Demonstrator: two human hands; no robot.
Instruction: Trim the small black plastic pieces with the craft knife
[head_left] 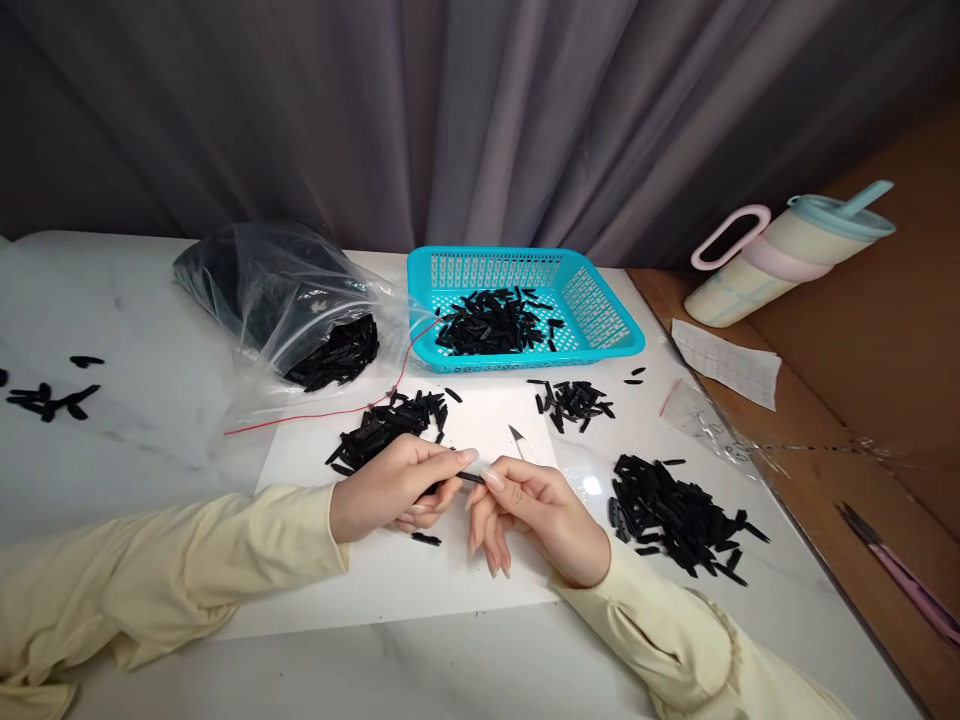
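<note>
Between my two hands is a small, thin black strip, its kind too small to make out. My left hand pinches one end of it, the lower fingers curled beneath. The other end sits between thumb and forefinger of my right hand, whose remaining fingers hang loosely bent. Both hands are above a white sheet of paper. Just beyond my left hand lies a heap of similar black strips. A craft knife blade rests on the paper behind my right hand.
A blue basket holding black strips stands at the back. Left of it lies a clear plastic bag of more strips, with a red string. Further piles lie right. A tumbler and pink-handled tweezers are far right.
</note>
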